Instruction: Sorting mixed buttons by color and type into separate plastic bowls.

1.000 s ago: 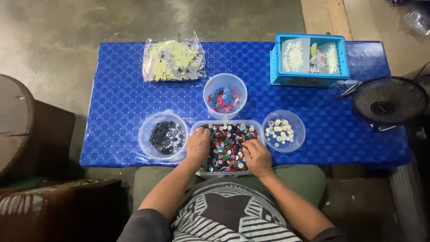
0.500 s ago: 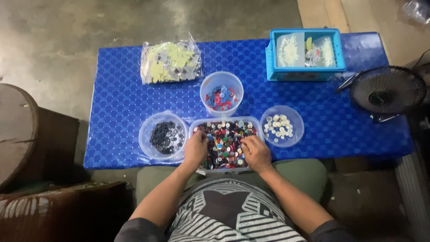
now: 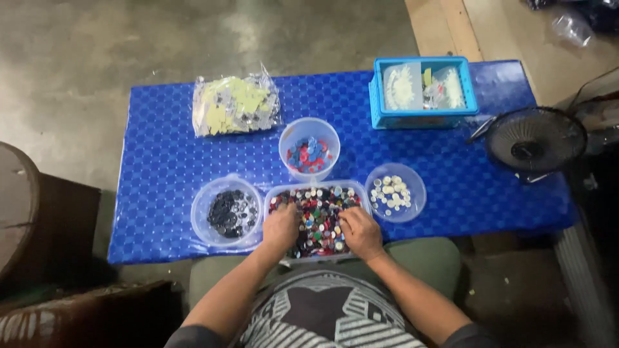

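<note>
Both hands rest in the tray of mixed buttons (image 3: 319, 222) at lower centre: left hand (image 3: 282, 229) and right hand (image 3: 361, 233) curled, grip not discernible. Black (image 3: 227, 212), white (image 3: 392, 193) and red-blue (image 3: 309, 153) bowls hold little; most, I judge, remains unsorted.

Blue patterned tablecloth (image 3: 161, 167), multicoloured buttons (image 3: 319, 219), black buttons (image 3: 229, 212), white buttons (image 3: 392, 193), light-blue basket (image 3: 422, 119)

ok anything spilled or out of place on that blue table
Nothing stands out. The mixed buttons stay inside the tray under the left hand and right hand. The dark buttons, red and blue ones and pale ones sit in their own tubs; no strays on the tablecloth.
</note>
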